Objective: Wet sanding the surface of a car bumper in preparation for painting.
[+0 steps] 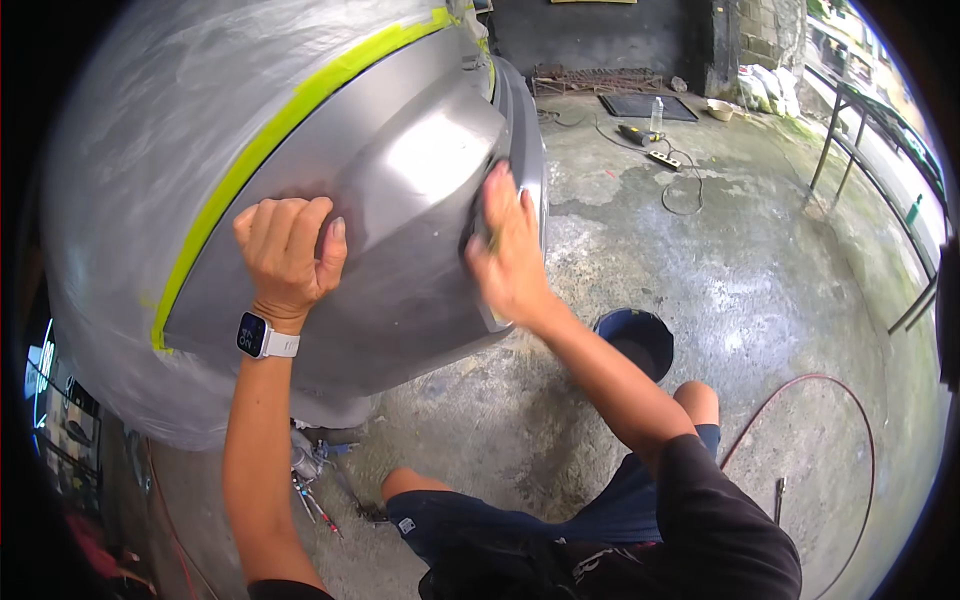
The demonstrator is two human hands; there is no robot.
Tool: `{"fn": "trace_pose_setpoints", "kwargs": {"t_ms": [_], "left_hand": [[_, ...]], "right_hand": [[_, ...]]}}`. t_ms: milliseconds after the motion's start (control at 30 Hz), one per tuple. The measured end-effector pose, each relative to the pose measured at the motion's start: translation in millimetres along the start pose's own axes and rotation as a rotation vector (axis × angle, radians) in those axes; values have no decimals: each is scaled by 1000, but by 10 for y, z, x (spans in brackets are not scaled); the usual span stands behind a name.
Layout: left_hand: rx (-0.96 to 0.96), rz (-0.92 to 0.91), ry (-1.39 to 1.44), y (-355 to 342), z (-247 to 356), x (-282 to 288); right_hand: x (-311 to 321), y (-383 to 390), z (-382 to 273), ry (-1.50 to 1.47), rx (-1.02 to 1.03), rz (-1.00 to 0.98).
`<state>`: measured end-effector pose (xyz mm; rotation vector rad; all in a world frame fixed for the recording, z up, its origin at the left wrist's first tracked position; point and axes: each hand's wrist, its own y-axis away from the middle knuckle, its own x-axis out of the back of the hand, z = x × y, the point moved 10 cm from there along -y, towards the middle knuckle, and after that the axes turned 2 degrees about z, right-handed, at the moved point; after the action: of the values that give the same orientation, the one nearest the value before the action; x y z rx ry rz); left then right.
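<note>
A grey car bumper point(400, 270) curves in front of me, edged by yellow-green masking tape point(240, 170), with clear plastic film point(130, 200) covering the body beyond. Against the left part of the bumper is my left hand point(288, 245), its fingers curled in and nothing visible in them. A smartwatch point(254, 334) with a pale strap circles that wrist. My right hand point(510, 250) lies at the bumper's right side, over a dark patch in the surface. Motion smears its fingers, and whether anything is under the palm is hidden.
A dark bucket point(637, 342) stands on the wet concrete floor point(700, 270) beside my right knee. A red hose point(868, 440) loops at the right. Farther back are a power strip point(664, 160), a black-and-yellow tool point(633, 134), a clear bottle point(656, 114) and a metal frame point(880, 115).
</note>
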<state>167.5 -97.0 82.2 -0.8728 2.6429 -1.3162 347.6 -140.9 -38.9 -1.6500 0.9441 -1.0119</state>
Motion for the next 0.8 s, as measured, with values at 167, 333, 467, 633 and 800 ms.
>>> {"fn": "trace_pose_setpoints", "kwargs": {"t_ms": [167, 333, 467, 633, 800], "left_hand": [[-1, -1, -9, 20, -2, 1], [-7, -53, -25, 28, 18, -39], [-17, -28, -44, -11, 23, -32], [1, -69, -50, -5, 19, -52], [4, -83, -53, 10, 13, -47]], "right_hand": [[55, -96, 222, -209, -207, 42], [54, -56, 195, -134, -116, 68], [17, -66, 609, -261, -352, 46], [159, -245, 329, -136, 16, 58], [89, -945, 402, -334, -138, 97]]}}
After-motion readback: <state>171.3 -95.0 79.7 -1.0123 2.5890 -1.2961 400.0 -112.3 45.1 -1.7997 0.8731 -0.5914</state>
